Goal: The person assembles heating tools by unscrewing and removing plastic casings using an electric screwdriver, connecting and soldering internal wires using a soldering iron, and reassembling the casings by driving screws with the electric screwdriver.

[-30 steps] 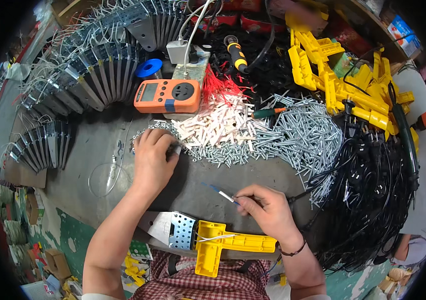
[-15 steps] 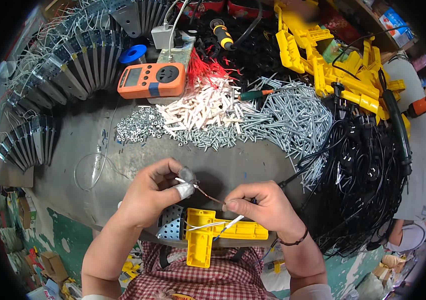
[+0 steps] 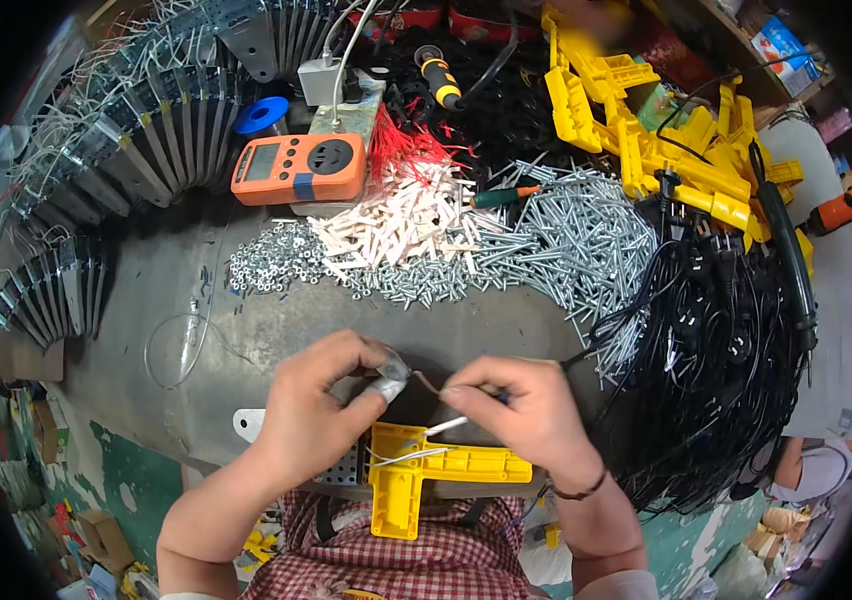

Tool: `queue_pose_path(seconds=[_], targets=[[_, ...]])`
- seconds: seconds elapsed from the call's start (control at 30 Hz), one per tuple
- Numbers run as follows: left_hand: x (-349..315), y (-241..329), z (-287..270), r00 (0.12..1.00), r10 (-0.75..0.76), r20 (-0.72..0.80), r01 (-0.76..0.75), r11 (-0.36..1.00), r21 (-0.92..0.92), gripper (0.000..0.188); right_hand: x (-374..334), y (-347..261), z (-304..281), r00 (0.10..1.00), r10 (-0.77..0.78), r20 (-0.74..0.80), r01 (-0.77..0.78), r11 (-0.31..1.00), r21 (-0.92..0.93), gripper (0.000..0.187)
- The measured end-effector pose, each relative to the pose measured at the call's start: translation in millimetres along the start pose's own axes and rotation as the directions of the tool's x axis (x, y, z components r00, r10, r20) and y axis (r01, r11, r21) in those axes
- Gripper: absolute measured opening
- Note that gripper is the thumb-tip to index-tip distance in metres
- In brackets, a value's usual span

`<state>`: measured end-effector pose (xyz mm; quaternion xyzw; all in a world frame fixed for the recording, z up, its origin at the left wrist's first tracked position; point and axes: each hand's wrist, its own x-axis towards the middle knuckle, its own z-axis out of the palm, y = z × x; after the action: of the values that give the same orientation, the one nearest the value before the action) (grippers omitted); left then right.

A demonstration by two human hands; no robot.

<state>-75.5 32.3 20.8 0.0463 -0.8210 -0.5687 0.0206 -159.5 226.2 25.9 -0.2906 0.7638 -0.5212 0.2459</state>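
Note:
My left hand is closed in a pinch, its thumb and forefinger wrapped in greyish tape. My right hand pinches too. A thin copper-coloured wire end spans the small gap between the fingertips of both hands. Below my right fingers sticks out a white sleeve or thick white lead. Under the hands, at the table's front edge, lies a yellow plastic handle shell, its hollow side up, with thin white wires across it. A perforated metal part adjoins its left end, partly hidden by my left forearm.
Behind the hands lie piles of nuts, white sleeves and screws. An orange meter stands further back. Black power cords heap at the right, below yellow shells. Metal parts line the left.
Both hands have come closer together, with less wire showing between them. The left hand has moved slightly right and down. The white sleeve has shifted toward the left.

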Motion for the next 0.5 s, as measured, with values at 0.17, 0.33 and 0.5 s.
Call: queue_pose_path(seconds=[0.17,0.33,0.5], targets=[[1,2,0,0.97,-0.236,0.058,0.238,0.869,-0.434,0.015,4,2,0,0.997,-0.027,0.071,0.03,0.999,-0.04,0.013],[1,-7,-3,0.996,-0.04,0.075,0.059,0.957,-0.283,0.019,7,-3,-7,0.983,0.162,0.084,-0.159,0.986,-0.048,0.015],[-1,-5,-3,0.992,0.073,0.099,-0.063,0.993,-0.097,0.023,7,-3,1,0.991,0.104,-0.084,-0.108,0.993,-0.046,0.014]])
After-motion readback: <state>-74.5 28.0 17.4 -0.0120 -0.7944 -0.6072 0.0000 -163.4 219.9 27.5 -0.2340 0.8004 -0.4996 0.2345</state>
